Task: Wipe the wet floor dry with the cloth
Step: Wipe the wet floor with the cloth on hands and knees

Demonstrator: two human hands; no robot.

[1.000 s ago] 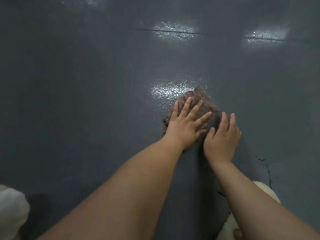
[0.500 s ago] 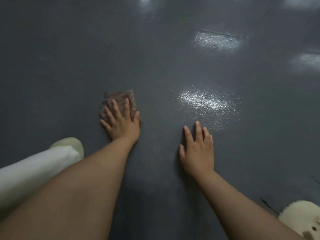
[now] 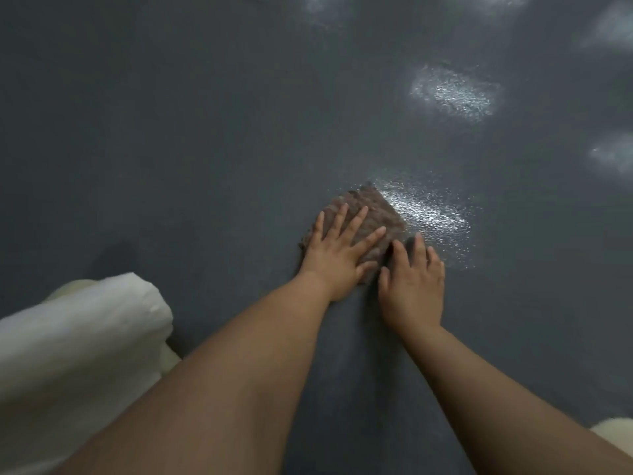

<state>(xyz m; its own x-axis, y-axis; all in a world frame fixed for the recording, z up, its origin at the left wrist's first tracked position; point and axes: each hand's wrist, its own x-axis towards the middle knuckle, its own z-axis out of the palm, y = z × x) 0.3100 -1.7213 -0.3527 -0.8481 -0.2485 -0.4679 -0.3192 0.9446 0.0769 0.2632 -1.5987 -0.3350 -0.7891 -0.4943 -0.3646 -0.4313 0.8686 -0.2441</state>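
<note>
While the floor [image 3: 205,132] glistens wet just right of it, the brown cloth [image 3: 371,214] lies flat under the left hand [image 3: 337,255], fingers spread and pressing; the right hand [image 3: 412,286] rests flat beside it, holding nothing; mid-wipe, I judge; next, push the cloth rightward over the shiny patch [image 3: 431,217].

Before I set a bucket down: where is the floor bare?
Bare floor lies left of the cloth, beyond the white trouser leg. It is crowded where the left hand presses the cloth, the right hand beside it, with the glistening patch adjoining.
</note>
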